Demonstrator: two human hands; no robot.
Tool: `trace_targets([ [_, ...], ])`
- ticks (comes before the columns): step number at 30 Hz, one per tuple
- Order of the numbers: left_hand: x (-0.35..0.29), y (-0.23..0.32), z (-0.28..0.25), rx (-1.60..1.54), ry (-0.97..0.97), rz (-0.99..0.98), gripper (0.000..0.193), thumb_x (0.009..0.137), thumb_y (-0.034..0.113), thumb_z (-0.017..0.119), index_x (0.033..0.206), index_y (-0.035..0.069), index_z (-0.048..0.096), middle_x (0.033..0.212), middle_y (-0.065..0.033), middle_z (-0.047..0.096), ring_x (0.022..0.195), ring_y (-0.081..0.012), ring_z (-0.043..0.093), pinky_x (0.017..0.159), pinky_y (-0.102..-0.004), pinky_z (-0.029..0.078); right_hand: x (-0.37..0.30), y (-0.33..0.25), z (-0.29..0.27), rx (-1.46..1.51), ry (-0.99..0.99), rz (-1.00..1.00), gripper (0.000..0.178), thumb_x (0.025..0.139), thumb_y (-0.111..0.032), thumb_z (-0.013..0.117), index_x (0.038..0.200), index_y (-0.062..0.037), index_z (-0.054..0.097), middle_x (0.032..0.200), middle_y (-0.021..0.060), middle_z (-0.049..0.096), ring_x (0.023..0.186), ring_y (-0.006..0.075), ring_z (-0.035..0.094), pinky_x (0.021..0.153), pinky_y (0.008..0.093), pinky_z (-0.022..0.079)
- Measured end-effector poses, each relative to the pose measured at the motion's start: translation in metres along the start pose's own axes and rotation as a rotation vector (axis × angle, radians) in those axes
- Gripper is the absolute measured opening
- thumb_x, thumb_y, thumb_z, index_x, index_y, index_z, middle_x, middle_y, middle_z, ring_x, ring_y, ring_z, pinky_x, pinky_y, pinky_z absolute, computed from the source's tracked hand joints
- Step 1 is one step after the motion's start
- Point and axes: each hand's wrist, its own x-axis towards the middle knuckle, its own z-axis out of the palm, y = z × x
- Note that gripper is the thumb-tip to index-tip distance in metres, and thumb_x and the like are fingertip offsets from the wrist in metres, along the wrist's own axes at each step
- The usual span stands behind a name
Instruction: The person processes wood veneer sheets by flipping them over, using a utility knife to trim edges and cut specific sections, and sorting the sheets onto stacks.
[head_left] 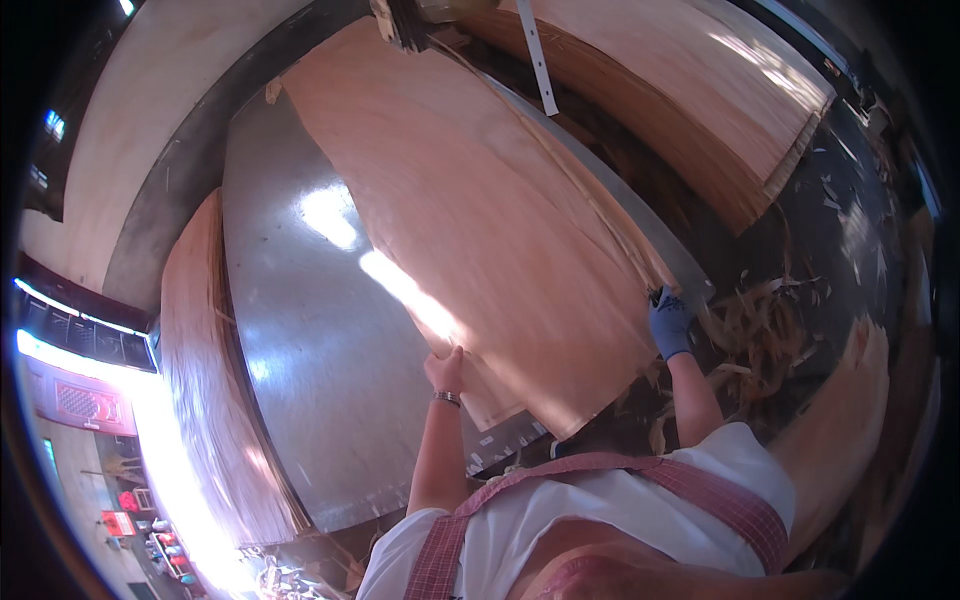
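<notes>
A long, thin sheet of wood veneer (470, 200) lies across a smooth grey metal table (290, 300). My left hand (445, 370), bare with a band at the wrist, pinches its left edge near the front, thumb on top. In a blue glove, my right hand (671, 322) is closed at the right edge near the close corner, its fingertips partly hidden. Between the hands the sheet's near end bends down toward me, and a smaller veneer piece (490, 395) shows beneath it. Narrow layered strips (600, 220) run along the right edge.
Veneer stacks stand left (215, 390) and far right (690, 90) of the table. Wood scraps (755, 340) litter the floor at the right, beside another veneer piece (840, 430). A white perforated strip (537, 60) hangs over the far end.
</notes>
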Motion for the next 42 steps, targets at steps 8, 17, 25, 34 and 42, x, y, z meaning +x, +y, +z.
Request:
trace_targets([
  [8, 0.011, 0.027, 0.010, -0.057, -0.065, -0.025, 0.040, 0.073, 0.022, 0.078, 0.095, -0.006, 0.061, 0.089, -0.0195, 0.069, 0.080, -0.0273, 0.069, 0.072, -0.0404, 0.053, 0.024, -0.011, -0.004, 0.018, 0.005, 0.004, 0.035, 0.090, -0.033, 0.059, 0.112, -0.0058, 0.055, 0.092, 0.0201, 0.067, 0.085, 0.0389, 0.065, 0.073, 0.0502, 0.051],
  [17, -0.029, 0.094, 0.020, 0.545, 0.045, 0.180, 0.064, 0.074, 0.045, 0.076, 0.102, -0.010, 0.060, 0.100, -0.0269, 0.066, 0.096, -0.0382, 0.064, 0.089, -0.0426, 0.049, -0.002, 0.010, -0.059, 0.109, 0.010, -0.094, 0.037, 0.086, -0.035, 0.066, 0.110, -0.0067, 0.061, 0.100, 0.0198, 0.067, 0.090, 0.0368, 0.065, 0.076, 0.0456, 0.052],
  [25, -0.010, 0.086, 0.051, 0.632, -0.215, 0.091, 0.061, 0.070, 0.044, 0.077, 0.103, -0.005, 0.065, 0.101, -0.0244, 0.066, 0.104, -0.0369, 0.063, 0.090, -0.0429, 0.051, -0.081, -0.019, -0.075, 0.829, -0.450, 0.236, 0.041, 0.084, -0.037, 0.069, 0.108, -0.0049, 0.062, 0.091, 0.0177, 0.068, 0.086, 0.0372, 0.065, 0.074, 0.0439, 0.051],
  [34, -0.074, 0.104, 0.085, -0.012, -0.742, -0.261, 0.049, 0.086, 0.053, 0.061, 0.094, 0.005, 0.062, 0.092, -0.0163, 0.067, 0.081, -0.0260, 0.067, 0.075, -0.0421, 0.053, -0.135, -0.038, -0.037, 0.389, -0.127, -0.558, 0.049, 0.086, -0.044, 0.066, 0.116, -0.0071, 0.056, 0.099, 0.0156, 0.065, 0.085, 0.0369, 0.063, 0.075, 0.0465, 0.050],
  [42, -0.153, 0.038, 0.077, -0.463, -0.926, -0.561, 0.044, 0.095, 0.052, 0.045, 0.106, 0.010, 0.056, 0.088, -0.0082, 0.065, 0.081, -0.0226, 0.066, 0.067, -0.0349, 0.054, 0.016, -0.066, -0.019, -0.202, -0.063, -0.205, 0.043, 0.082, -0.038, 0.068, 0.109, -0.0065, 0.054, 0.117, 0.0207, 0.054, 0.101, 0.0346, 0.054, 0.086, 0.0411, 0.048],
])
